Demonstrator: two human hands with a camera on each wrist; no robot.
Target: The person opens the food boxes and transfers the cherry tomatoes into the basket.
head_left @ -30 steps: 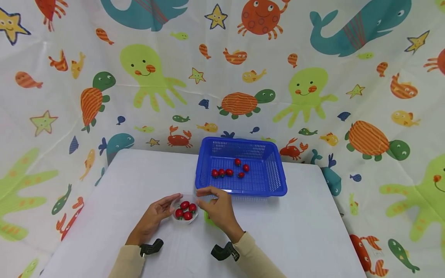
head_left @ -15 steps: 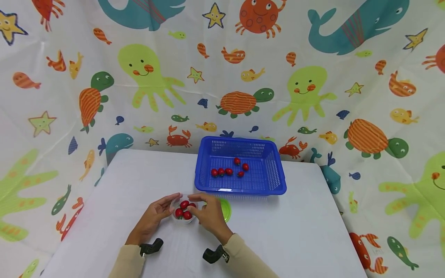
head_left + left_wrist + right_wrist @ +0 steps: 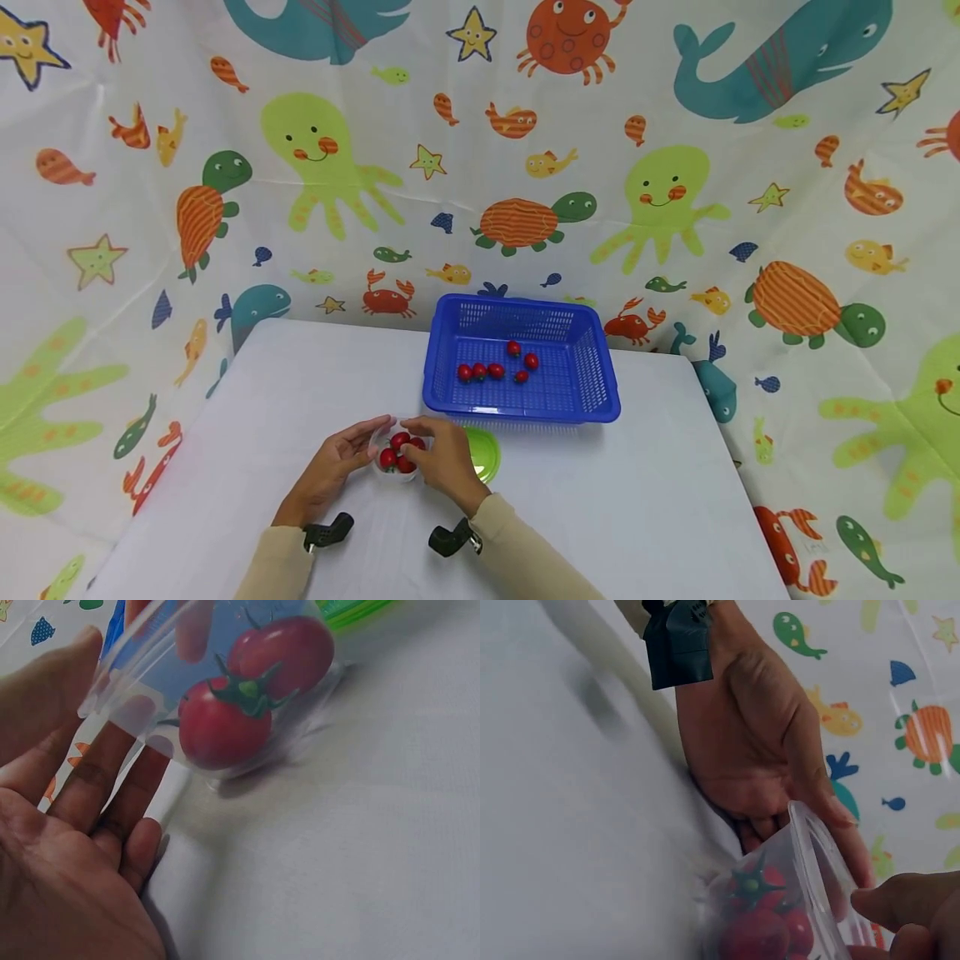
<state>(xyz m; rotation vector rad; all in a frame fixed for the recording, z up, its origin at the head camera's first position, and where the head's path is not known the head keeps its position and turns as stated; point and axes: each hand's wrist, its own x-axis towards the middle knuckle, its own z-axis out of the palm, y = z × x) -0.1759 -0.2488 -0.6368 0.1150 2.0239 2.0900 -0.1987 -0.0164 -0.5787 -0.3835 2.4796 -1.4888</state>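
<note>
Cherry tomatoes (image 3: 387, 458), red with green calyxes, lie in a small clear plastic container (image 3: 394, 477) on the white table. My left hand (image 3: 332, 467) holds this container from its left side. In the left wrist view the thumb is at the rim and the fingers lie along the far outer wall. My right hand (image 3: 447, 467) is over the container, its index finger near the far rim and its thumb down among the tomatoes. I cannot tell whether it pinches a tomato. In the right wrist view its thumb (image 3: 900, 900) overlaps the container's opening.
A blue perforated basket (image 3: 450, 404) with several cherry tomatoes (image 3: 496, 371) stands behind the hands. A bright green round lid (image 3: 485, 454) lies to the right of the container, partly behind the right hand. A sea-animal printed cloth (image 3: 465, 175) hangs behind the table.
My right hand has moved left and down from above the green lid to over the container, uncovering part of the lid. My left hand keeps its hold on the container.
</note>
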